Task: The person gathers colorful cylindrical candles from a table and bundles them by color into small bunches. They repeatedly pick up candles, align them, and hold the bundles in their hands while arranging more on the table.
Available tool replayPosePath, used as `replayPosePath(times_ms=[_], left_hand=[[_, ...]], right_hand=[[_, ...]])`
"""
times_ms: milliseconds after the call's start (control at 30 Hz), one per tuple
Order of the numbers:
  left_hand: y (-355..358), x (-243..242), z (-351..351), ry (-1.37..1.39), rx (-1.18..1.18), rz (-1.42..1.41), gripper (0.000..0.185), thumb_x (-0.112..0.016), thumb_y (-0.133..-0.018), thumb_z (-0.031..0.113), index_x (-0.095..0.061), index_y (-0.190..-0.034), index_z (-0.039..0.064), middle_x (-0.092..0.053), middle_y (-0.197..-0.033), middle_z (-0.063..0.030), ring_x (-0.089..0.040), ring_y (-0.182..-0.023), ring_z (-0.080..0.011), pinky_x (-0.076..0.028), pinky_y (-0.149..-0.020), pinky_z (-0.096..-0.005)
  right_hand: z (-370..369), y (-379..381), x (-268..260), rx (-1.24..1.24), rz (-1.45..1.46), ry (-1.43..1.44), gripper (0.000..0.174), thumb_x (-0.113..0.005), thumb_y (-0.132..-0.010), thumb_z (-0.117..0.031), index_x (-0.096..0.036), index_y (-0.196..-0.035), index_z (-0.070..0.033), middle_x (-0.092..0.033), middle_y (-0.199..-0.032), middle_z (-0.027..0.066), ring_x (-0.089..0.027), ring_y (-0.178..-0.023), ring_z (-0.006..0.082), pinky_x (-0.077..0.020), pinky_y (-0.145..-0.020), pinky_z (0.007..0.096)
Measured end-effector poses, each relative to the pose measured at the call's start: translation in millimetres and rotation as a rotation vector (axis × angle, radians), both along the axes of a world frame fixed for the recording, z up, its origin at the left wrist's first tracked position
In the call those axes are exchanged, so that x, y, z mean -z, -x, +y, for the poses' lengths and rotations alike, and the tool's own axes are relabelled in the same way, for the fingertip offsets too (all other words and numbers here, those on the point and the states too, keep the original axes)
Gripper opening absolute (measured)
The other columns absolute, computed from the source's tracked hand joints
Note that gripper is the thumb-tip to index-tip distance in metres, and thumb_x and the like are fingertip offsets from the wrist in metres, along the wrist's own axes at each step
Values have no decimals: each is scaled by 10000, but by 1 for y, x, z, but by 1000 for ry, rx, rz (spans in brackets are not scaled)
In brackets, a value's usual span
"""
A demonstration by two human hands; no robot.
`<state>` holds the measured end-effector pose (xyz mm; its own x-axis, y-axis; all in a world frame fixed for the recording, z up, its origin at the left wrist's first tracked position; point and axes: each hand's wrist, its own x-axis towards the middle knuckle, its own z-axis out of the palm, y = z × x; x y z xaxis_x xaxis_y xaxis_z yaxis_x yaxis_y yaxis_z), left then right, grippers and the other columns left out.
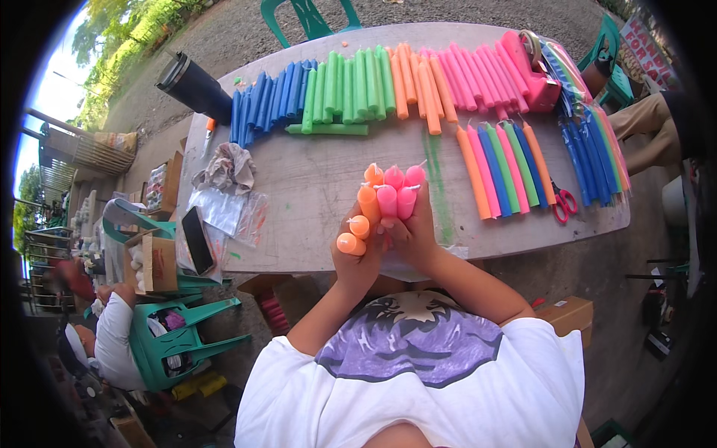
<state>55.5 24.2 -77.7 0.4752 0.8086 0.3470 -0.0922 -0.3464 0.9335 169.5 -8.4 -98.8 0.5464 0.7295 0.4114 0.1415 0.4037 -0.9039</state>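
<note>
My left hand (358,263) is closed around orange candles (368,203), their wicks pointing up towards me. Pressed against them are several pink candles (386,199), which my right hand (411,232) grips from the other side. Both hands meet just over the near edge of the table (313,213). Beyond them lie piles of blue candles (273,98), green candles (347,84), orange candles (428,84) and pink candles (482,75). A row of mixed-colour candles (507,168) lies to the right. The lower parts of the held candles are hidden.
Red-handled scissors (564,206), a pink tape dispenser (529,75) and bagged candles (594,151) are on the right. At left are a tumbler (196,87), a cutter (208,134), a crumpled cloth (227,168), plastic bags (218,210) and a phone (197,241). A person (115,341) sits lower left.
</note>
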Motion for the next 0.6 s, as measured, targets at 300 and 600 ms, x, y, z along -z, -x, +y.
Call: replayPosePath(times_ms=[300,600], left_hand=[[-34,-34,17,464,31,60,329,-616,-910,224,-540,-1129,-10,-617,-1001,-72,-589,-877,-112,-484,-755,-269],[-50,-9,29,768,212,-27,375,-612,-908,227,-492,-1182,1,-587,-1041,-77,-579,-918,-129,-484,-800,-287]], right_hand=[[6,-31,-34,136,-70,490,514,-467,-934,-475,-420,-1070,19,-539,-976,214,-566,-894,342,-437,-789,418],[-3,-41,-41,285,-414,778,469,-489,-915,-433,-421,-1044,13,-549,-999,233,-603,-812,422,-474,-692,504]])
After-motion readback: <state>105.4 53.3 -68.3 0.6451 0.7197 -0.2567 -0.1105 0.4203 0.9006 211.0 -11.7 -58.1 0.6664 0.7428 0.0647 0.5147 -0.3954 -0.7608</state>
